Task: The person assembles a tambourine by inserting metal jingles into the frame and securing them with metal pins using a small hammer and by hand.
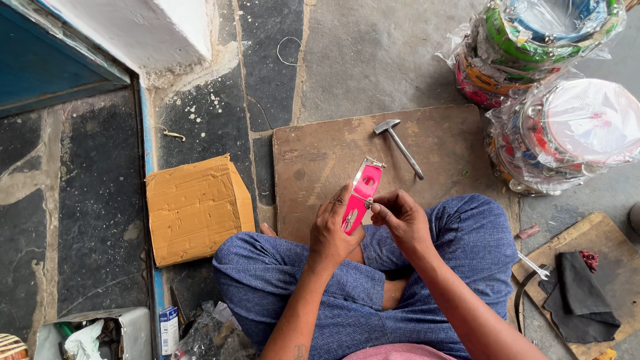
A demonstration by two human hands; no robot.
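Your left hand (331, 230) grips the pink strip (361, 195) along its left edge, fingers closed round it, thumb side up. Your right hand (400, 217) pinches at its middle right edge, fingertips narrow, on some small metal fitting there; too small to tell what it is. The strip stands tilted above your lap, its far end over the near edge of the board (313, 160).

Strip reads as thin, flat, glossy, with cut-out slots and a metal clip at its far end. Likely light and springy rather than rigid; the glossy face may slip, so hold by the edges as you do now, and keep skin off the metal end, which could be sharp.

Hammer (399, 140): steel head and shaft, lying loose on the far part of the board, well apart from your hands. Board is worn, flat, brown.

Left of it, a dented cardboard box (197, 207) on the stone floor (100, 200). Far right, round colourful hoops wrapped in clear plastic (553, 73), stacked. Near right, black cloth (580, 297) on a second board.
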